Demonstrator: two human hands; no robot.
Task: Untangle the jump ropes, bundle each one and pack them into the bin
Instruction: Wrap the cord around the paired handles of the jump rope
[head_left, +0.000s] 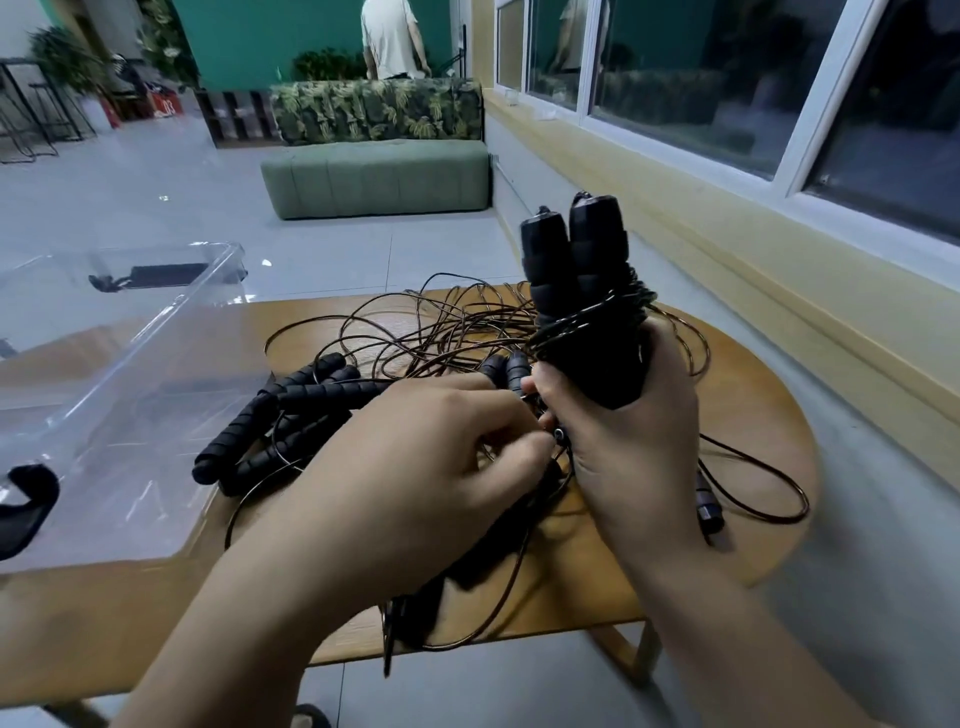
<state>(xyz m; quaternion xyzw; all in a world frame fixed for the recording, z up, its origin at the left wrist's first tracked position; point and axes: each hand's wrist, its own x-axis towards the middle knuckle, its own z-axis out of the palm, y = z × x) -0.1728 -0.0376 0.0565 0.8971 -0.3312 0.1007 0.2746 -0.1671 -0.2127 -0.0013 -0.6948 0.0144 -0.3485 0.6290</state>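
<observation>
Right hand (631, 415) clenches two upright cord-wrapped black handles (582, 275); left hand (431, 457) pinches the cord just beside. Tangled ropes (415, 332) lie on the worktop (753, 415), clear bin (104, 374) at left.

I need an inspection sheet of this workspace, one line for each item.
Surface: wooden table, rounded at the right end.
Job's things: clear bin on the table's left, apparently empty; bundled handles wound with cord; loose handles lying flat; cord tangle spread across the table.
Clutter: nothing seen.
Grippers: right hand grips the bundle upright; left hand pinches the cord at its base.
Cables: one cord loop reaches past the table's right edge.
Surroundings: green sofa, windows, a person standing far behind.
</observation>
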